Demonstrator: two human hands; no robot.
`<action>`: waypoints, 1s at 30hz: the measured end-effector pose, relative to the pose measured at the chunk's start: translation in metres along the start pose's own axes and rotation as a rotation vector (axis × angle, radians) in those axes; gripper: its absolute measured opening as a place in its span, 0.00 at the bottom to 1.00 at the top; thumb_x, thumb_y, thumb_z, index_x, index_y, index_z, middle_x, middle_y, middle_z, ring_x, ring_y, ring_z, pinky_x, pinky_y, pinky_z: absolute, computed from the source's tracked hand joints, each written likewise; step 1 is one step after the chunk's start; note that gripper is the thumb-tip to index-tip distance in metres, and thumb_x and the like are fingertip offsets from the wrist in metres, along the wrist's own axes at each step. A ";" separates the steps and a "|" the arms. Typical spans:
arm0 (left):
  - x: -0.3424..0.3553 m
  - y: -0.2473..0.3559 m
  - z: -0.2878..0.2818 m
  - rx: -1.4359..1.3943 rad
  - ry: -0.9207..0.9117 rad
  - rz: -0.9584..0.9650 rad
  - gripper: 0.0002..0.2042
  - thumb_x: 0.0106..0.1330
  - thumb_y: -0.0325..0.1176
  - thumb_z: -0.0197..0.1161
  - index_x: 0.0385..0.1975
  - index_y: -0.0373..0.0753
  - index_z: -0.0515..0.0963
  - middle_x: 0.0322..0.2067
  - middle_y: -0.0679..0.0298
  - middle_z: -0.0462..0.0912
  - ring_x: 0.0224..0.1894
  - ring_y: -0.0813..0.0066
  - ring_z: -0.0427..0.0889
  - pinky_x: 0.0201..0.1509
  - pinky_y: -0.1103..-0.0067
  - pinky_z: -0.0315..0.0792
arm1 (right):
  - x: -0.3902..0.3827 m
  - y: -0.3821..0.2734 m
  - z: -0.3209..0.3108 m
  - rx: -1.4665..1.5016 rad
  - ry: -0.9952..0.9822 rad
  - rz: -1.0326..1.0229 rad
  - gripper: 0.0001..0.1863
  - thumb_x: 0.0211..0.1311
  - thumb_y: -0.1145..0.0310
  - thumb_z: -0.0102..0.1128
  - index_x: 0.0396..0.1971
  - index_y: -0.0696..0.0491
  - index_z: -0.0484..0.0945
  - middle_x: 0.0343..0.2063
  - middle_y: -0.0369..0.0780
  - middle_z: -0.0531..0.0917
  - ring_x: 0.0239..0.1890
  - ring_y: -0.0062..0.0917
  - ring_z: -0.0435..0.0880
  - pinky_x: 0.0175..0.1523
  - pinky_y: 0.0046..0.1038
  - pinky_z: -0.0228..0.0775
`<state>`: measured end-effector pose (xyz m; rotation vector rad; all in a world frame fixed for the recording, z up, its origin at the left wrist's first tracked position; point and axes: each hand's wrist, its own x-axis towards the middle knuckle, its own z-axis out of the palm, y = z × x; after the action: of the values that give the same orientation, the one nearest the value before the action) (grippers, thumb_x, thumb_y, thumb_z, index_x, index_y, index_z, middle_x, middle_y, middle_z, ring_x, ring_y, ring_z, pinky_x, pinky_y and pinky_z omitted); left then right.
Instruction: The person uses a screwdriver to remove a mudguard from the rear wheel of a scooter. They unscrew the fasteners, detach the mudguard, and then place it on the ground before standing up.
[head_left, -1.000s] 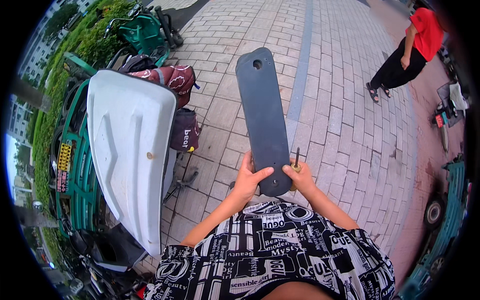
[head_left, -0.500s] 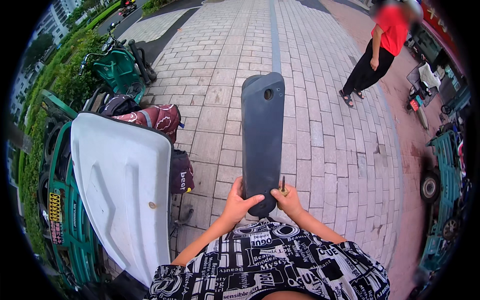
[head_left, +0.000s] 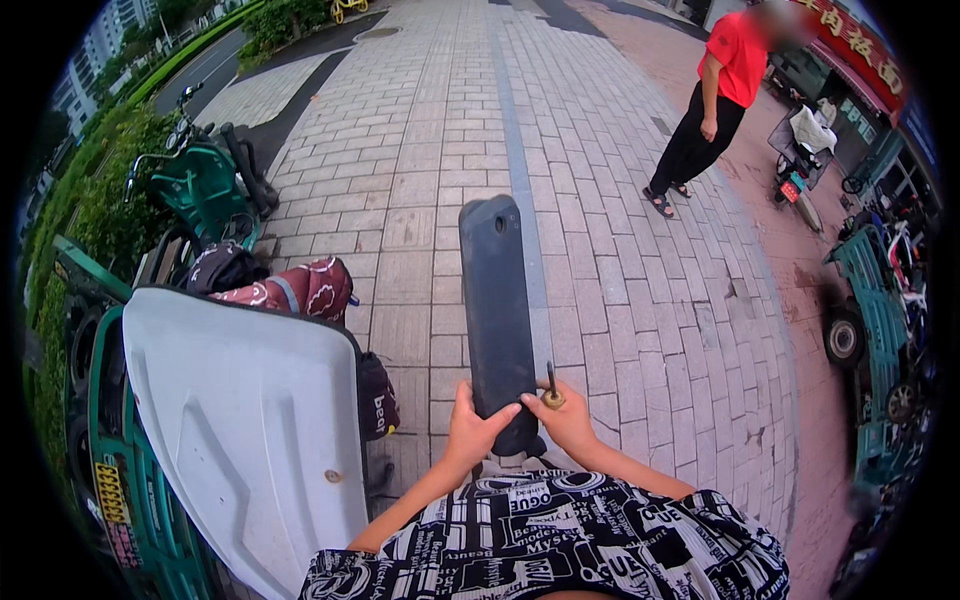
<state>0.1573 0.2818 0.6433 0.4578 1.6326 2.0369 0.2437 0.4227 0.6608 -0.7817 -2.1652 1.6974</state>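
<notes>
A long dark grey casing (head_left: 497, 310) with rounded ends and a hole near its far end stands out in front of me over the paving. My left hand (head_left: 470, 430) grips its near end from the left, thumb lying across the upper face. From the other side my right hand (head_left: 574, 420) closes on the same end, its thumb beside the left one. A small brass-coloured piece (head_left: 552, 398) with a thin dark stem also sticks up at the right hand's fingers; its kind is unclear. The casing's underside and most fingers beneath it are hidden.
At my left is a green cargo tricycle (head_left: 165, 510) with a large pale grey panel (head_left: 250, 400) and maroon quilted covers (head_left: 300, 288). A person in red (head_left: 735, 70) stands ahead right. More green carts (head_left: 870, 290) and a parked scooter (head_left: 798, 165) line the right.
The casing's far end has dropped and swung slightly left, so it looks shorter and narrower. Both hands keep their hold. My view has turned a little to the right.
</notes>
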 end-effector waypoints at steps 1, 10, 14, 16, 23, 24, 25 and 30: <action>0.002 -0.007 0.003 -0.013 -0.021 0.004 0.23 0.57 0.27 0.69 0.47 0.30 0.64 0.41 0.55 0.79 0.41 0.73 0.80 0.45 0.78 0.76 | -0.003 0.006 -0.002 0.041 0.026 0.026 0.19 0.55 0.63 0.70 0.39 0.62 0.78 0.21 0.30 0.74 0.24 0.11 0.70 0.29 0.17 0.64; 0.027 -0.021 0.031 -0.121 -0.052 -0.259 0.18 0.62 0.33 0.66 0.43 0.29 0.68 0.38 0.54 0.81 0.37 0.74 0.81 0.40 0.80 0.77 | -0.012 -0.006 -0.035 0.441 0.077 0.335 0.15 0.54 0.62 0.70 0.31 0.58 0.78 0.23 0.34 0.79 0.24 0.16 0.77 0.29 0.20 0.70; 0.028 -0.036 0.039 -0.208 -0.117 -0.309 0.17 0.62 0.34 0.66 0.42 0.29 0.69 0.38 0.54 0.81 0.37 0.74 0.81 0.40 0.80 0.77 | -0.029 0.017 -0.047 0.563 -0.025 0.435 0.18 0.57 0.61 0.68 0.38 0.61 0.79 0.32 0.38 0.84 0.30 0.18 0.82 0.37 0.21 0.75; 0.025 -0.036 0.053 -0.161 -0.143 -0.288 0.17 0.63 0.34 0.65 0.42 0.29 0.69 0.37 0.55 0.81 0.37 0.74 0.81 0.41 0.80 0.76 | -0.038 0.028 -0.057 0.450 -0.062 0.441 0.20 0.57 0.61 0.67 0.42 0.62 0.79 0.35 0.39 0.84 0.32 0.18 0.82 0.39 0.21 0.75; 0.025 -0.063 0.097 0.055 -0.040 -0.265 0.15 0.72 0.40 0.53 0.39 0.31 0.72 0.36 0.59 0.80 0.34 0.77 0.78 0.37 0.78 0.74 | -0.064 0.046 -0.111 0.487 0.038 0.348 0.20 0.56 0.60 0.68 0.41 0.61 0.80 0.34 0.37 0.85 0.34 0.18 0.81 0.42 0.21 0.74; 0.023 -0.062 0.114 -0.077 -0.035 -0.304 0.14 0.71 0.40 0.54 0.39 0.31 0.73 0.35 0.59 0.80 0.34 0.76 0.78 0.38 0.79 0.74 | -0.065 0.063 -0.126 0.395 0.079 0.316 0.19 0.56 0.60 0.68 0.40 0.61 0.80 0.33 0.37 0.84 0.33 0.17 0.81 0.41 0.21 0.74; 0.024 -0.073 0.120 -0.026 -0.057 -0.221 0.13 0.70 0.37 0.55 0.40 0.30 0.72 0.36 0.58 0.80 0.34 0.75 0.79 0.39 0.79 0.74 | -0.065 0.080 -0.138 0.305 0.110 0.285 0.19 0.56 0.60 0.68 0.39 0.60 0.80 0.32 0.36 0.84 0.32 0.17 0.80 0.40 0.22 0.73; 0.009 -0.088 0.191 0.015 -0.202 -0.223 0.13 0.70 0.34 0.56 0.45 0.30 0.70 0.39 0.56 0.80 0.38 0.70 0.81 0.42 0.77 0.76 | -0.105 0.084 -0.233 0.069 0.292 0.229 0.23 0.54 0.50 0.66 0.33 0.58 0.79 0.24 0.40 0.82 0.28 0.22 0.78 0.36 0.28 0.71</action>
<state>0.2673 0.4558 0.6012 0.4493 1.5063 1.7572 0.4731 0.5642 0.6544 -1.2141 -1.8694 1.6302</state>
